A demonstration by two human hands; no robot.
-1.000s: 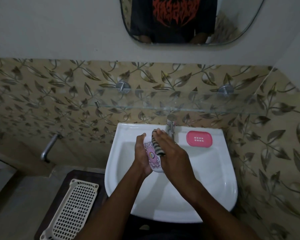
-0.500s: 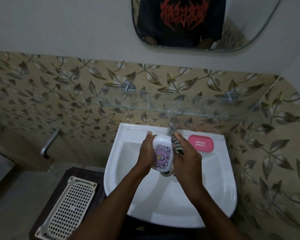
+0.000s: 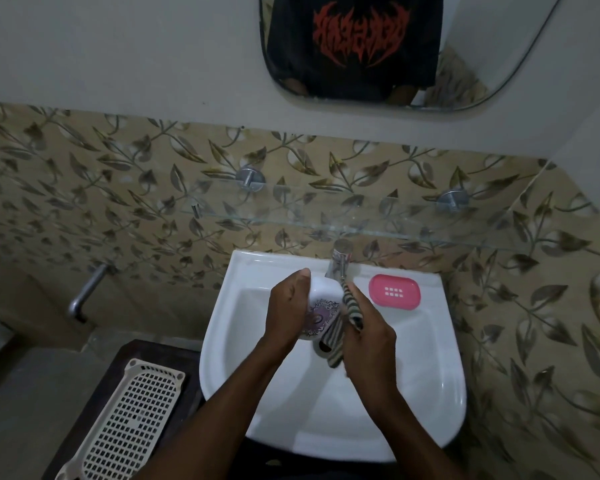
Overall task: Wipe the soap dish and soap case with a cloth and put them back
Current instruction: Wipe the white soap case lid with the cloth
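My left hand (image 3: pixel 286 311) grips a white soap case (image 3: pixel 321 301) with a purple printed pattern, held above the white sink (image 3: pixel 250 358). My right hand (image 3: pixel 368 336) holds a striped cloth (image 3: pixel 343 320) against the case's right side; the cloth hangs down over the drain. A pink soap dish (image 3: pixel 394 292) with small slots lies flat on the sink's back rim, to the right of the tap (image 3: pixel 339 261), apart from both hands.
A glass shelf (image 3: pixel 361 216) juts out above the tap. A cream perforated plastic tray (image 3: pixel 129 424) lies on a dark stand to the left of the sink. A metal pipe (image 3: pixel 85 292) sticks out of the left wall. A mirror (image 3: pixel 378 50) hangs above.
The cloth has slid from the top of the case down along its right side and now hangs lower. The case has turned slightly in my left hand.
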